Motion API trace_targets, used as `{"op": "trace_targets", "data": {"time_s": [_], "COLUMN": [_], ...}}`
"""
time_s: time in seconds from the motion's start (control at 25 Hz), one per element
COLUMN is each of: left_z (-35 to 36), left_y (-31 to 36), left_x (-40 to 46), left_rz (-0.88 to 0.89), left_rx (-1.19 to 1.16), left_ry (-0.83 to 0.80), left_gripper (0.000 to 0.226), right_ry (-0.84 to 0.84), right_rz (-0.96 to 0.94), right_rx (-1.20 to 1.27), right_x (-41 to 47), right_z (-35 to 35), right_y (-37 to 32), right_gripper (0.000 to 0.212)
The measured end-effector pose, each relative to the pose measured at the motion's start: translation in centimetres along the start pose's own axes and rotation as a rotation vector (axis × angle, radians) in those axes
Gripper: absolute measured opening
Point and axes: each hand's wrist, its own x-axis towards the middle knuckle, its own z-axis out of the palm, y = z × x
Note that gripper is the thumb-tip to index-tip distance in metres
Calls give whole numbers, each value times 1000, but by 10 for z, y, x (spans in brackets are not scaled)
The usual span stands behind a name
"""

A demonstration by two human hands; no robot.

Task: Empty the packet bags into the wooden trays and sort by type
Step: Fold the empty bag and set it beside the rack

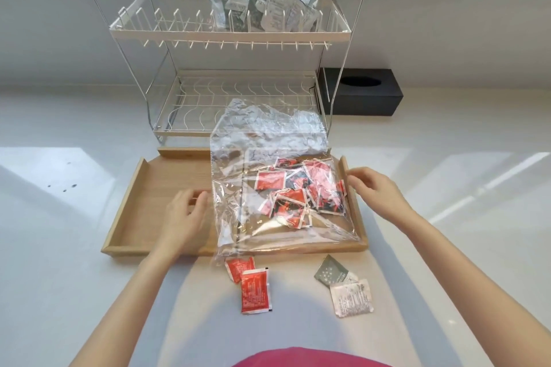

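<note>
A clear plastic bag [262, 140] with several red packets [295, 191] inside lies over the right half of a wooden tray [140, 202]. My left hand [186, 211] hovers over the tray beside the bag's left edge, fingers loosely curled and holding nothing. At the tray's right rim my right hand [372, 188] has its fingertips at the bag's right edge; whether it pinches the plastic is unclear. Two red packets [253, 286] lie on the counter in front of the tray. A grey-green packet [331, 272] and a pale pink packet [351, 296] lie to their right.
A white two-tier wire dish rack [229, 36] stands behind the tray. Its top tier holds a second clear bag with several grey and white packets [274, 9]. A black tissue box [360, 95] sits to the right of the rack. White counter surrounds the tray.
</note>
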Motion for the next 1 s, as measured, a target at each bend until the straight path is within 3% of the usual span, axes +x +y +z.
{"op": "trace_targets", "data": {"time_s": [0.12,0.24,0.36,0.48,0.64,0.8,1.0], "left_z": [8,16,21,23,10,-5,-26], "left_y": [10,21,31,29,24,29,41], "left_x": [20,36,45,49,44,30,15], "left_rz": [-261,-384,-452,-455,-340,-91,168], "left_rx": [-214,-312,-392,-468,-527,-491,-263], "left_ry": [-32,-92,-143,-84,22,7,-37], "left_gripper": [42,54,48,39,43,53,41], "right_ry": [-30,-82,-73,17,9,15,110], "right_rz": [113,232,266,236,185,38,-84], "right_rx": [67,125,44,104,393,439,420], "right_x": [32,59,71,71,58,40,20], "right_z": [11,24,33,39,33,20,-3], "right_y": [-12,-18,-20,-18,-21,-27,-35], "right_gripper": [40,47,47,42,44,38,33]}}
